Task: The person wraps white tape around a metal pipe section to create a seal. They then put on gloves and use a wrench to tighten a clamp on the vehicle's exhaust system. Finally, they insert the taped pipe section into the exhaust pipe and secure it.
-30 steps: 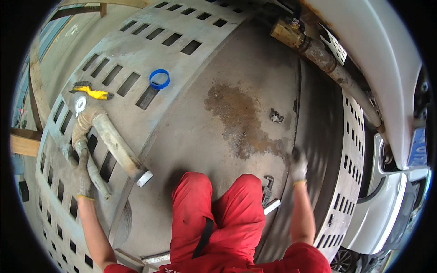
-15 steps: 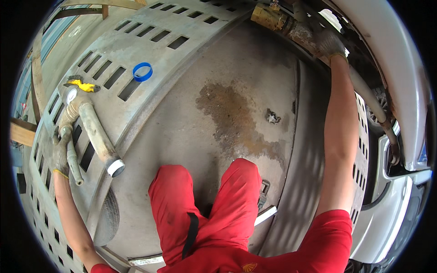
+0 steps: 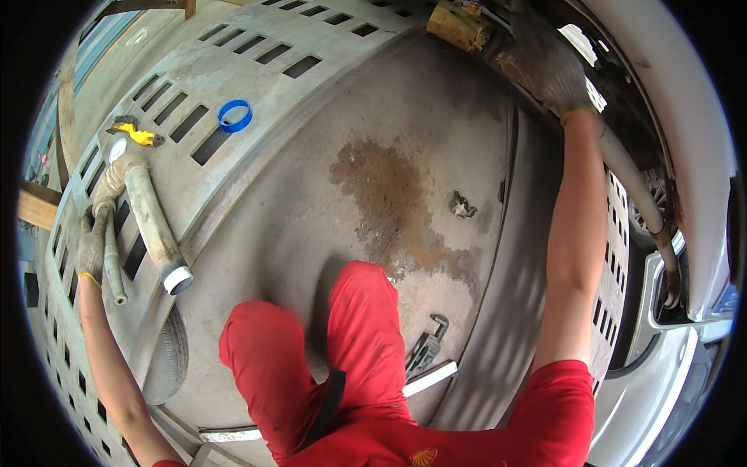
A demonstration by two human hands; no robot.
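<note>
My left hand (image 3: 92,247), in a grey knitted glove, lies with fingers stretched on the slotted metal plate, against a worn pipe assembly (image 3: 148,214). That assembly has a bent fitting, a round white face, a thick tube with a white-ringed end and a thinner tube (image 3: 114,272) beside my hand. At the upper right, my gloved right hand (image 3: 554,78) is closed over a rusty pipe (image 3: 504,61) under the vehicle's edge. A yellowish brass-coloured fitting (image 3: 455,25) sits on that pipe's end. My right fingertips are partly hidden in shadow.
A blue ring (image 3: 235,116) and a yellow-and-black glove-like item (image 3: 137,134) lie on the slotted plate (image 3: 257,86). On the stained floor are a pipe wrench (image 3: 426,346), a white strip (image 3: 430,379) and a crumpled scrap (image 3: 462,206). A long pipe (image 3: 630,171) runs beside the white vehicle (image 3: 700,156).
My knees have shifted left and the pipe wrench on the floor shows more fully. My right hand has moved further over the rusty pipe. My left hand stays by the pipe assembly.
</note>
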